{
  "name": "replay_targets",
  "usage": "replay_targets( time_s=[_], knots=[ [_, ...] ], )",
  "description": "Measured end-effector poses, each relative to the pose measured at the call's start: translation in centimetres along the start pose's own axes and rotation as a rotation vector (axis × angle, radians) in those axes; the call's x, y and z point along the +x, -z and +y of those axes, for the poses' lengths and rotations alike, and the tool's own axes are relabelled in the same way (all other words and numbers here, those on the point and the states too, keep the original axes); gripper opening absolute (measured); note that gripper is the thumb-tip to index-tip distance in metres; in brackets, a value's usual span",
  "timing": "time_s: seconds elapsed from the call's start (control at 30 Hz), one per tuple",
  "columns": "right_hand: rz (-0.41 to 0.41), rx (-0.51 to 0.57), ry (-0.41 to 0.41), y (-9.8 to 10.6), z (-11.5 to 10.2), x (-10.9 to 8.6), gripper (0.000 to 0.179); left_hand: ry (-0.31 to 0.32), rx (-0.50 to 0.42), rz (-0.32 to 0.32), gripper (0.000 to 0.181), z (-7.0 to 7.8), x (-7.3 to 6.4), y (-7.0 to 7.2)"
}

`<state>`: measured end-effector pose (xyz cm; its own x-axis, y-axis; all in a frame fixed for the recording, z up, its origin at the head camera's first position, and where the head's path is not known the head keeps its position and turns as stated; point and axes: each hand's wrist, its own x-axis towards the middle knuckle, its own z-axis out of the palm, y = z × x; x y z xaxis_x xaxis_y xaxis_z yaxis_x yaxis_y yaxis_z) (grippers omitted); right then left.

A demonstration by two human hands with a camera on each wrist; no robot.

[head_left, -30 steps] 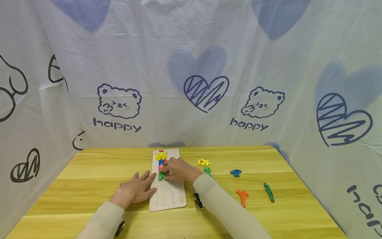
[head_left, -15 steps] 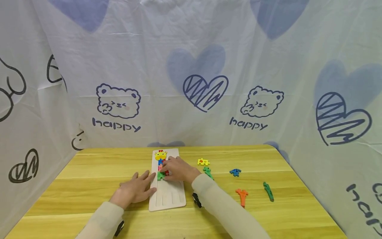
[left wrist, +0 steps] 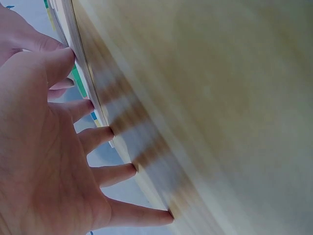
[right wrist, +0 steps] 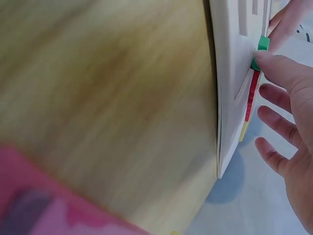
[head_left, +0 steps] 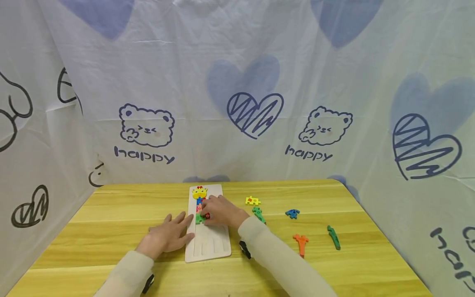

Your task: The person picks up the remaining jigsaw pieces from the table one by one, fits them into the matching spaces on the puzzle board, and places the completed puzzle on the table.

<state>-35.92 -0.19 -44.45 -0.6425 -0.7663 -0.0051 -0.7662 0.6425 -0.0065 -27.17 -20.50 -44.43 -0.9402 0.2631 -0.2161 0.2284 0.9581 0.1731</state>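
A pale puzzle board (head_left: pixel 213 245) lies on the table, with a yellow giraffe head (head_left: pixel 199 193) at its far end and blue, pink and red pieces below. My right hand (head_left: pixel 223 212) reaches over the board and pinches a green puzzle piece (head_left: pixel 199 220) at the near end of that row. In the right wrist view the thumb lies against the green piece (right wrist: pixel 262 45), while the other fingers are partly bent. My left hand (head_left: pixel 167 234) has its fingers spread at the board's left edge; the left wrist view shows the fingertips (left wrist: pixel 131 169) along that edge.
Right of the board lie a yellow piece (head_left: pixel 253 201), a green piece (head_left: pixel 258 214), a blue piece (head_left: pixel 293 213), an orange piece (head_left: pixel 301 244) and a long dark green piece (head_left: pixel 334 238). A printed white curtain (head_left: pixel 200 165) hangs behind the table.
My right fingers have shifted slightly over the green puzzle piece, which now looks more closely in line with the pieces above it. My left hand has stayed in place.
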Motion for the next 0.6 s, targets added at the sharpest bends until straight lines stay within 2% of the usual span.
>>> replay_targets(
  time_s=[0.17, 0.4, 0.6],
  knots=[
    [0.013, 0.006, 0.007, 0.5, 0.4, -0.6, 0.036, -0.002, 0.002, 0.005, 0.068, 0.0, 0.0, 0.0],
    [0.101, 0.014, 0.057, 1.2, 2.0, -2.0, 0.032, 0.002, 0.002, 0.001, 0.069, 0.0, 0.0, 0.1],
    [0.108, 0.023, 0.034, 1.4, 3.0, -3.4, 0.035, 0.0, 0.0, 0.001, 0.069, 0.0, 0.0, 0.1]
  ],
)
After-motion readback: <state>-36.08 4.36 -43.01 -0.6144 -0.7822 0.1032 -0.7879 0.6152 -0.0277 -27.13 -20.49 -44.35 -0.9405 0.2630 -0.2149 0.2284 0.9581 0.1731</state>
